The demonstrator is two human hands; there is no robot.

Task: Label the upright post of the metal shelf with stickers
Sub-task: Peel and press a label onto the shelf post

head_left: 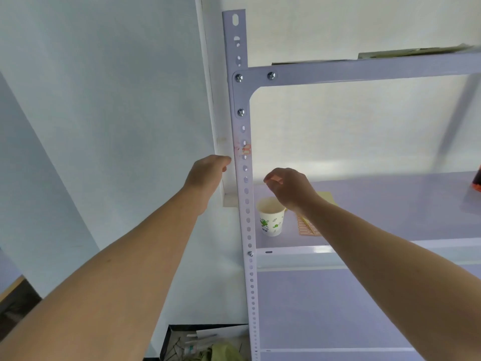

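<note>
One orange sticker (pixel 246 149) already sits on the upright post (pixel 246 204), just above both hands. The left hand (pixel 208 175) rests curled against the post's left edge; the right hand (pixel 286 188) pinches something too small to tell. A sticker sheet (pixel 307 227) lies on the shelf (pixel 390 204) beside a paper cup (pixel 270 220), so more labelling likely remains.

A white perforated post (pixel 246 178) stands upright at centre, a small orange sticker (pixel 246 149) on it. The left hand (pixel 208 175), fingers curled, touches the post's edge at 9 o'clock of it; the right hand (pixel 287 187) hovers at 3 o'clock, fingertips pinched, above a paper cup (pixel 270 217).
</note>
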